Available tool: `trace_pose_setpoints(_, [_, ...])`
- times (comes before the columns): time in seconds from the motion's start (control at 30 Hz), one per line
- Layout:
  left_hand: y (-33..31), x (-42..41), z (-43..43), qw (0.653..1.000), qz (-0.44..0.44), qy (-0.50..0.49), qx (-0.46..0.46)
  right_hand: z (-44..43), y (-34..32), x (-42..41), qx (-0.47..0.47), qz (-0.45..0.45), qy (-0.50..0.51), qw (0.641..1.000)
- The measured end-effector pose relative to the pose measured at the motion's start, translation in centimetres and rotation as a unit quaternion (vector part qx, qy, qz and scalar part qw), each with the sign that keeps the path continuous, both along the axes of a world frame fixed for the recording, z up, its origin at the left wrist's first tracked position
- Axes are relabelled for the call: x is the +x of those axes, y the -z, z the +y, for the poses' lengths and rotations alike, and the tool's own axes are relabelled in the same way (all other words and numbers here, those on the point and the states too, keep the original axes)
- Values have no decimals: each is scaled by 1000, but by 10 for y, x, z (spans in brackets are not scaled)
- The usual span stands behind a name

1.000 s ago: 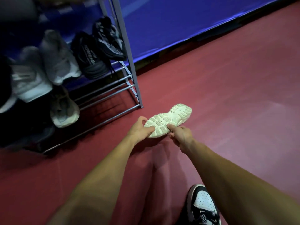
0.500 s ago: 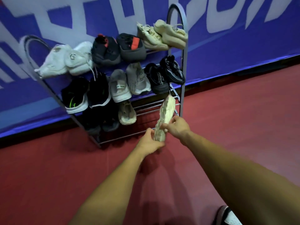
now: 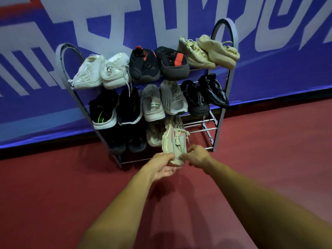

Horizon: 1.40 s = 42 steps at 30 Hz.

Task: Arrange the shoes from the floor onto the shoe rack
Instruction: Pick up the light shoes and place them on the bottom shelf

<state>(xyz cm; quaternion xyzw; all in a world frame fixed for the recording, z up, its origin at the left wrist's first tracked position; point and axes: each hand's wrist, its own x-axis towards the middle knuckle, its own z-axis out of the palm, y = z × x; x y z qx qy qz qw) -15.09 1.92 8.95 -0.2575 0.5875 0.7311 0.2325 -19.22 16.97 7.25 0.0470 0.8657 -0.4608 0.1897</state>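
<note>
A beige knit sneaker with pale laces point(image 3: 173, 141) is held upper side up at the front of the grey metal three-tier shoe rack point(image 3: 218, 130), its near end gripped from both sides. The fingers of the left hand point(image 3: 162, 165) are curled under and around that end; the fingers of the right hand point(image 3: 196, 156) are pinched on its other side. The far end of the sneaker is pointed into the rack's lowest tier, just beside a matching beige sneaker point(image 3: 154, 135) already placed there, though it cannot be told whether the held shoe is touching the rails. Dark shoes point(image 3: 125, 139) are set further along that tier, away from the bare rails at the rack's other end. The two tiers above are filled with pairs. The rack is stood on a dark red floor point(image 3: 269, 150) against a blue banner with white lettering point(image 3: 161, 20).
</note>
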Motion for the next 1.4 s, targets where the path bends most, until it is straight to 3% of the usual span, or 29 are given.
trace_pose_setpoints(0.1, [7, -10, -4, 1000, 4, 6, 7, -11, 15, -9, -49, -27, 36, 998])
trace_pose_setpoints(0.2, [9, -15, -12, 998, 6, 43, -48, -17, 20, -22, -79, -6, 119, 990])
trace_pose_setpoints(0.3, [13, -18, -27, 992, 4, 62, -109, -14, 13, -36, -143, 3, 212, 967])
trace_pose_setpoints(0.43, [18, -20, -49, 990, -24, 84, -113, 0, 11, -47, -205, -5, 294, 934])
trace_pose_setpoints(0.5, [16, -21, -56, 993, -37, 71, -82, 7, 14, -48, -246, -9, 303, 921])
trace_pose_setpoints(0.73, [9, -34, -62, 988, 24, -147, 32, 21, 11, -33, -394, -120, 299, 861])
trace_pose_setpoints(0.9, [5, -44, -55, 969, 76, -233, 22, 31, 3, -21, -427, -161, 299, 838])
trace_pose_setpoints(1.0, [5, -49, -52, 969, 87, -231, -7, 44, 7, -25, -420, -148, 302, 843])
trace_pose_setpoints(1.17, [2, -58, -33, 968, 107, -226, 27, 57, 15, -22, -378, -136, 277, 873])
trace_pose_setpoints(1.4, [9, -60, 15, 991, 85, -95, 26, 35, 18, -22, -437, -111, 304, 840])
